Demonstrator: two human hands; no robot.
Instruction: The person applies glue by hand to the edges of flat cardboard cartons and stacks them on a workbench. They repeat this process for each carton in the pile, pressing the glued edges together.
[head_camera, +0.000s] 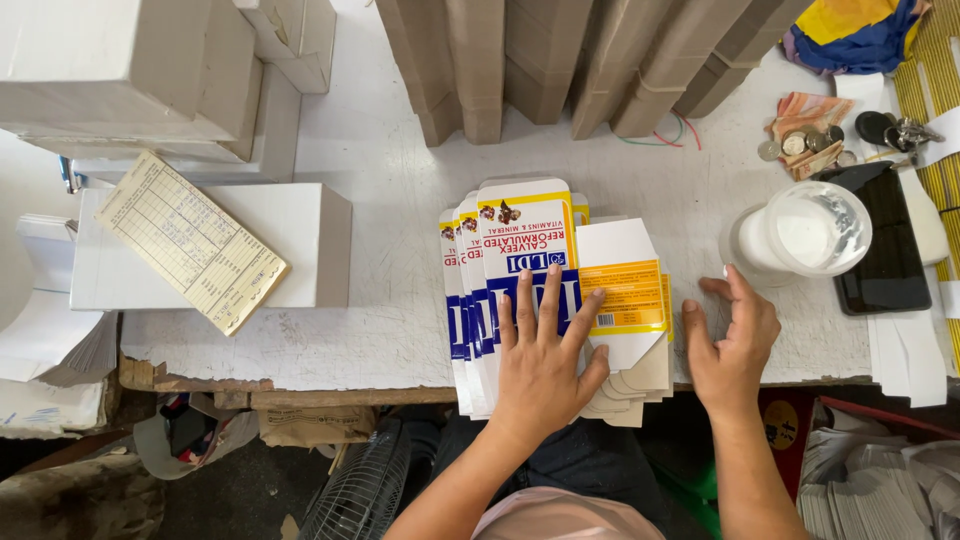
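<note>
A fanned stack of flat, unfolded cartons (520, 240), white with blue, yellow and red print, lies on the white worktable (380, 330) near its front edge. My left hand (545, 350) rests flat on top of the stack with fingers spread, pressing it down. My right hand (732, 345) lies on the table just right of the stack, fingers apart, holding nothing; its thumb is near the stack's yellow-panelled right edge (625, 295).
A clear plastic cup with a lid (810, 235) stands right of my right hand, with a black phone (890, 250), coins, banknotes and keys (810, 140) behind. A ruled paper pad (190, 240) lies on white boxes at left. Cardboard stacks (560, 60) line the back.
</note>
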